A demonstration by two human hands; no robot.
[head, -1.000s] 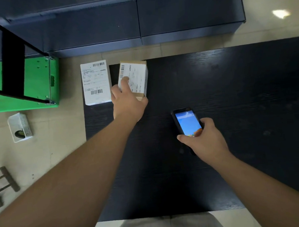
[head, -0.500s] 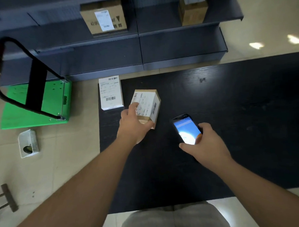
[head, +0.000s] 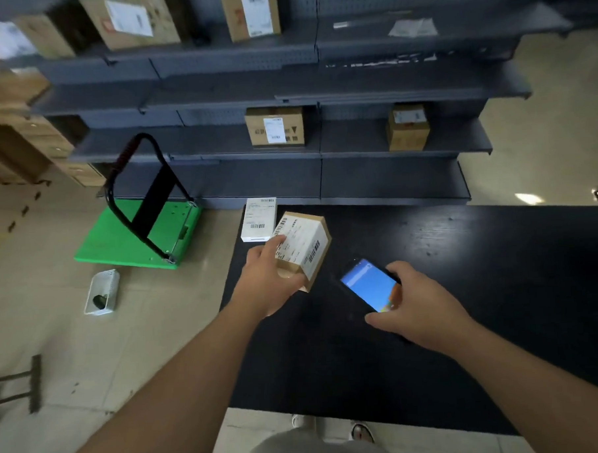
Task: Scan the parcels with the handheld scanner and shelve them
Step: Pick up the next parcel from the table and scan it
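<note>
The parcel (head: 303,248) in my left hand (head: 271,282) is a small brown cardboard box with a white shipping label wrapped over its top and right face, barcodes printed at the label's edges. It is tilted, lifted off the black desk (head: 464,270), over the desk's ten o'clock corner. My left fingers (head: 278,241) curl round its near left side, thumb under the lower edge. My left arm reaches in from seven o'clock. My right hand (head: 421,310) grips the handheld scanner (head: 368,286), its blue screen lit and facing up, at three o'clock of the parcel and just beside it. A second white parcel (head: 259,218) lies flat at eleven o'clock. Shelves (head: 355,145) at twelve o'clock carry boxes.
</note>
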